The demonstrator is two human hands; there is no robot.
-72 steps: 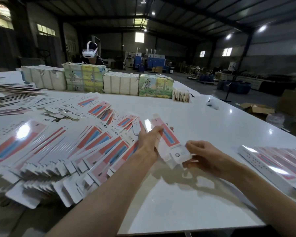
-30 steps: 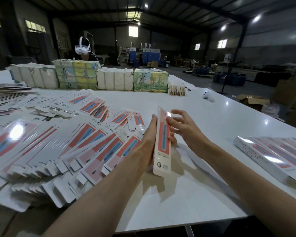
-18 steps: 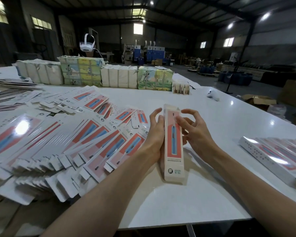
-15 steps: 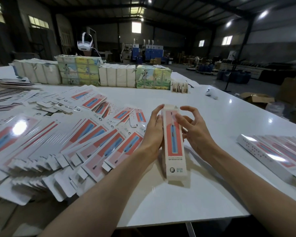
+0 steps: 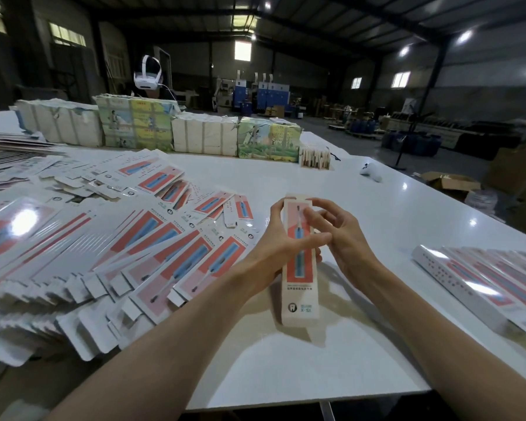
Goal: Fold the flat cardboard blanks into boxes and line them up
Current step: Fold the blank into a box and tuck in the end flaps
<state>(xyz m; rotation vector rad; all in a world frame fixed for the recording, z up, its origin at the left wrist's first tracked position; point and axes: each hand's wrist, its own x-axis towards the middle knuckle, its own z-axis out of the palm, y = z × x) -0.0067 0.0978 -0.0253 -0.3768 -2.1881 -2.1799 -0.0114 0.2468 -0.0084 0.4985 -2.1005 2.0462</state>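
A long narrow white box (image 5: 299, 278) with a red and blue toothbrush print stands lengthwise over the white table (image 5: 316, 354), folded into shape. My left hand (image 5: 281, 241) grips it from the left, thumb laid across its front. My right hand (image 5: 337, 235) is at its upper right, fingers curled over the top end near the end flap. A large spread of flat blanks (image 5: 104, 244) covers the table's left half. A row of finished boxes (image 5: 480, 278) lies side by side at the right edge.
Bundled stacks of printed card (image 5: 170, 132) line the table's far side, with a person wearing a white headset (image 5: 148, 75) behind them. A small white object (image 5: 371, 173) lies at the far right. Cardboard cartons (image 5: 450, 183) sit on the floor beyond the table's right edge.
The blank went from half flat in my hands to a squared-up box held upright. My right hand moved from its lower end to the top end, and my left thumb came across the front.
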